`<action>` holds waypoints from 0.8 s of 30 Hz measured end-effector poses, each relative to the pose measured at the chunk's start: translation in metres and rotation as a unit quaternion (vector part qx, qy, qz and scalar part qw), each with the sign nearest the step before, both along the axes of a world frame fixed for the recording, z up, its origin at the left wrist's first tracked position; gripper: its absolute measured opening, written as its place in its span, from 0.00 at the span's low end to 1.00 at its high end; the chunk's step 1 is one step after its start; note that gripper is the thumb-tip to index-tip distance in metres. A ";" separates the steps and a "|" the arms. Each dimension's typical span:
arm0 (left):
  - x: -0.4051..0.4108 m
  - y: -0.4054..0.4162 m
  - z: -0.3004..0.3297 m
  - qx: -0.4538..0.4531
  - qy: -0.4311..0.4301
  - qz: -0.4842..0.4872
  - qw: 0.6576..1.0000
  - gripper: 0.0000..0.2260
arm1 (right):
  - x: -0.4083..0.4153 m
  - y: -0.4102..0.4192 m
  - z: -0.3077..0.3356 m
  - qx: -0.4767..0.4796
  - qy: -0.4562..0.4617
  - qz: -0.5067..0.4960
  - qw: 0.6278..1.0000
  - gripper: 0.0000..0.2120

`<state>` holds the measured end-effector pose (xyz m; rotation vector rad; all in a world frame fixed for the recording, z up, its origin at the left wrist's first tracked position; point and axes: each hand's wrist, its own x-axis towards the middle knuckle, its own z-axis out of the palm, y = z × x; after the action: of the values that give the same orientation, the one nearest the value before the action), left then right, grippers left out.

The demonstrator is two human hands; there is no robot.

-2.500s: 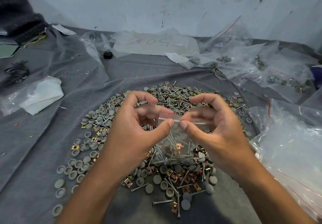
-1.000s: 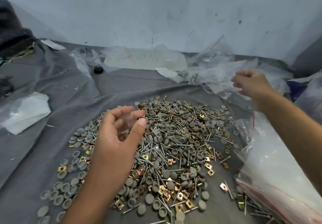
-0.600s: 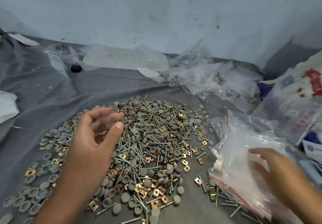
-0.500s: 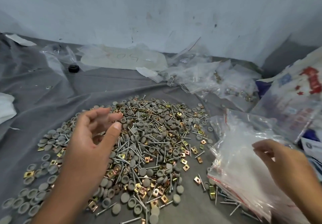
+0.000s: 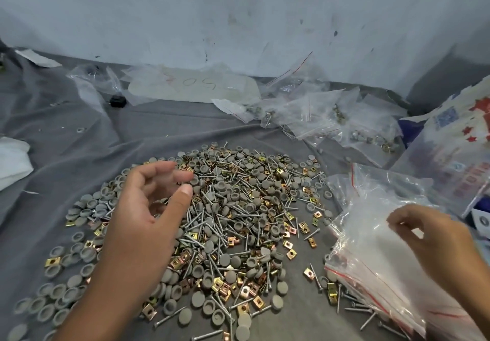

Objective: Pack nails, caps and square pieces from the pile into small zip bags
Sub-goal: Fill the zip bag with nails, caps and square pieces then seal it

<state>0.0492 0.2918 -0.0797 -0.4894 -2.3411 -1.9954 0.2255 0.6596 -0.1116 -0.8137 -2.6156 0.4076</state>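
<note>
Left hand (image 5: 140, 224) hovers empty, fingers loosely spread, over the central pile (image 5: 233, 216); right hand (image 5: 434, 242) pinches the bag stack (image 5: 371, 255) at lower right.

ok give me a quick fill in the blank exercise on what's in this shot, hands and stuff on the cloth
1. The right hand pinches at the stack of empty ____ bags.
2. The left hand hovers over the pile holding ____.
3. The round caps in the pile are ____ in colour.
4. The filled bags lie beyond the pile, near the ____.

Missing words: zip; nothing; grey; wall
</note>
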 end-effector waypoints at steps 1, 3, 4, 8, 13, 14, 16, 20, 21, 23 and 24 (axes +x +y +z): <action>0.000 0.000 0.000 -0.001 0.002 0.001 1.000 0.17 | -0.001 0.001 0.007 -0.012 0.040 0.005 0.999 0.21; 0.000 0.000 -0.001 -0.013 0.009 -0.002 1.000 0.16 | -0.007 -0.006 0.030 -0.066 0.133 0.033 0.988 0.10; 0.001 0.001 -0.001 -0.025 0.012 -0.009 1.000 0.15 | -0.014 -0.014 0.042 -0.110 0.169 0.053 0.978 0.08; 0.015 0.010 -0.004 -0.087 -0.011 -0.097 0.991 0.13 | -0.056 -0.073 0.070 -0.253 0.213 0.161 0.930 0.08; 0.018 0.019 -0.011 -0.090 -0.102 -0.147 0.980 0.24 | -0.101 -0.124 0.067 -0.400 0.233 0.191 0.866 0.04; 0.016 0.018 -0.010 -0.067 -0.113 -0.143 0.981 0.22 | -0.107 -0.128 0.065 -0.425 0.239 0.185 0.853 0.04; 0.013 0.015 -0.005 -0.013 -0.120 -0.125 0.985 0.14 | -0.116 -0.134 0.059 -0.469 0.252 0.166 0.830 0.06; 0.010 0.009 -0.002 0.014 -0.118 -0.076 0.990 0.12 | -0.117 -0.150 0.040 -0.409 0.258 0.097 0.870 0.07; 0.010 0.009 -0.002 -0.006 -0.108 -0.059 0.992 0.11 | -0.113 -0.158 0.037 -0.364 0.259 0.101 0.889 0.07; 0.012 0.011 -0.002 -0.048 -0.065 -0.035 0.996 0.11 | -0.106 -0.182 0.032 -0.343 0.227 0.177 0.894 0.10; 0.014 0.011 -0.001 -0.059 -0.037 -0.030 0.997 0.10 | -0.105 -0.194 0.030 -0.365 0.197 0.221 0.883 0.13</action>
<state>0.0635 0.3032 -0.0805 -0.5041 -2.5287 -1.9409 0.1205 0.4653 -0.0814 -0.2475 -2.2092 1.5702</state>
